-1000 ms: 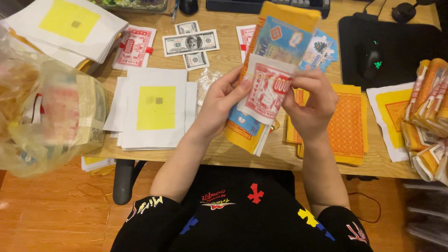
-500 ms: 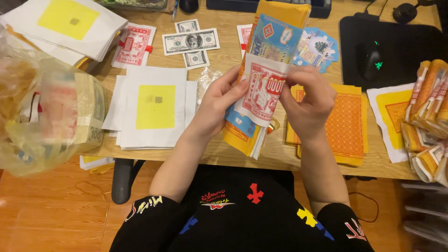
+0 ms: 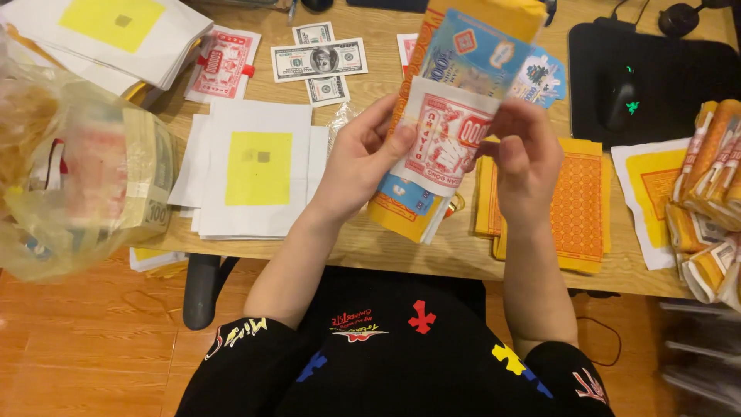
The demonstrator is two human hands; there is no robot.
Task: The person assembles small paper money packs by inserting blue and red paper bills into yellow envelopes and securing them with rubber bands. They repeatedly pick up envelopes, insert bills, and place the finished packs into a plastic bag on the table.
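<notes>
While held above the tabletop (image 3: 370,247), the red-and-white note (image 3: 444,143) sits at the front of a fanned paper bundle (image 3: 463,54), pinched between both grips. Left hand (image 3: 359,162) clamped on the note's left edge, thumb on top; right hand (image 3: 529,158) clamped on its right edge. Below the right grip: orange sheets (image 3: 579,201), close. Left of the left grip: white-and-yellow paper stack (image 3: 258,170), open tabletop between. Near tabletop edge just under the wrists.

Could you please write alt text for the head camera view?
Both hands, left hand and right hand, hold a fanned bundle of paper notes above a wooden desk spread with white-and-yellow paper sheets and orange sheets.
</notes>
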